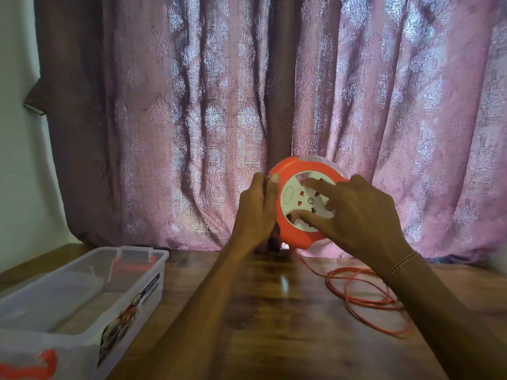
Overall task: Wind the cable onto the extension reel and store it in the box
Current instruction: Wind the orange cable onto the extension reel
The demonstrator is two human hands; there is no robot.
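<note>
An orange round extension reel [295, 237] with a white socket face is held upright above the far side of the wooden table [263, 311]. My left hand [258, 212] grips its left rim. My right hand [356, 212] lies over the white face with spread fingers touching the centre disc. A thin orange cable [365, 303] runs down from the reel and lies in loose loops on the table at the right, partly under my right forearm. The clear plastic box [90, 286] stands open at the left.
A pink patterned curtain [192, 119] hangs right behind the table's far edge. The box has orange clips and a printed label on its side. A pale wall shows at the far left.
</note>
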